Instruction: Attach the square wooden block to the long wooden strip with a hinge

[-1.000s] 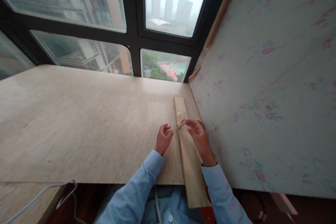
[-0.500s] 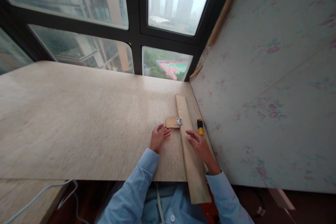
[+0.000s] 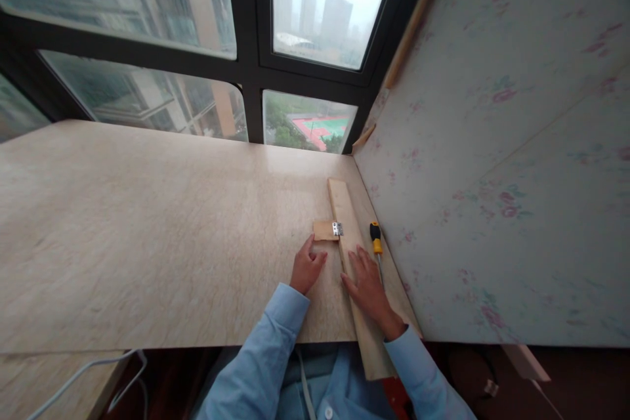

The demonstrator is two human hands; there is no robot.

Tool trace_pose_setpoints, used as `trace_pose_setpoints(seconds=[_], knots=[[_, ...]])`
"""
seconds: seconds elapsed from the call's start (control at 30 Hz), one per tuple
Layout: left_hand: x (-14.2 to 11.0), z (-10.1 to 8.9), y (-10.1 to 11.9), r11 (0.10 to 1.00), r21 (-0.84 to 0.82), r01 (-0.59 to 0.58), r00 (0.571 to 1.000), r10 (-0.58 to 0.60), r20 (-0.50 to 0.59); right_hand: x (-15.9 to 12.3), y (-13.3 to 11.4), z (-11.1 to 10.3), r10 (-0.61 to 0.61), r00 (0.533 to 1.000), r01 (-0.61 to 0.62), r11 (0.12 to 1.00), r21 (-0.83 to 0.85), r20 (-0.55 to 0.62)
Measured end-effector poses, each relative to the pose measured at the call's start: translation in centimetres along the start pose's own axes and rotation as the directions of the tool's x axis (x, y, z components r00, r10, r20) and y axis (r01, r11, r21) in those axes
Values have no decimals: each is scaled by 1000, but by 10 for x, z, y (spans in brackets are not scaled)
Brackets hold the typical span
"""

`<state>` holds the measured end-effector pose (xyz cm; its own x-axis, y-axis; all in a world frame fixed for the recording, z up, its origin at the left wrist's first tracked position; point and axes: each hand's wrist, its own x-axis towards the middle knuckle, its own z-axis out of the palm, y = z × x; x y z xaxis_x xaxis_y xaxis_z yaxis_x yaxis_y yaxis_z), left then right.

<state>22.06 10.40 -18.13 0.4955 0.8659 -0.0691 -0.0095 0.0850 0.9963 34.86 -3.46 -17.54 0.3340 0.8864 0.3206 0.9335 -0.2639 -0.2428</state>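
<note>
A long wooden plank (image 3: 346, 210) lies along the right side of the table, its near end hanging over the table's edge. A small wooden piece (image 3: 323, 230) lies flat to the plank's left, joined to it by a small metal hinge (image 3: 337, 229). My right hand (image 3: 365, 280) rests flat and open on the plank, fingers stretched. My left hand (image 3: 307, 267) lies on the tabletop just below the small piece, fingers together and flat, holding nothing. A yellow-and-black screwdriver (image 3: 376, 238) lies between the plank and the wall.
The pale marble-look table (image 3: 147, 230) reaches back to a dark-framed window (image 3: 246, 72). A floral-papered wall panel (image 3: 492, 144) closes off the right side. A grey cable (image 3: 79, 374) hangs at the lower left.
The small hinged piece, held upright a second ago, now lies flat on the table. My right hand let go of it and dropped flat onto the plank; my left hand shifted slightly.
</note>
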Motion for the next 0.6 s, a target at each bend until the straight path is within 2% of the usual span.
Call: trace_pose_setpoints(seconds=[0.17, 0.37, 0.5, 0.6], knots=[[-3, 1, 2, 996, -71, 49, 998, -46, 30, 9, 2, 4, -2, 1000, 2, 1000, -20, -19], [-6, -1, 12, 978, -191, 90, 996, -83, 40, 19, 11, 10, 16, 1000, -15, 998, -65, 24], [-10, -9, 19, 945, -312, 102, 994, -85, 66, 18, 16, 8, 70, 993, -65, 996, -60, 91], [-10, -23, 20, 948, -308, 83, 996, -66, 65, 14, 3, 0, 91, 988, -94, 995, 17, 123]])
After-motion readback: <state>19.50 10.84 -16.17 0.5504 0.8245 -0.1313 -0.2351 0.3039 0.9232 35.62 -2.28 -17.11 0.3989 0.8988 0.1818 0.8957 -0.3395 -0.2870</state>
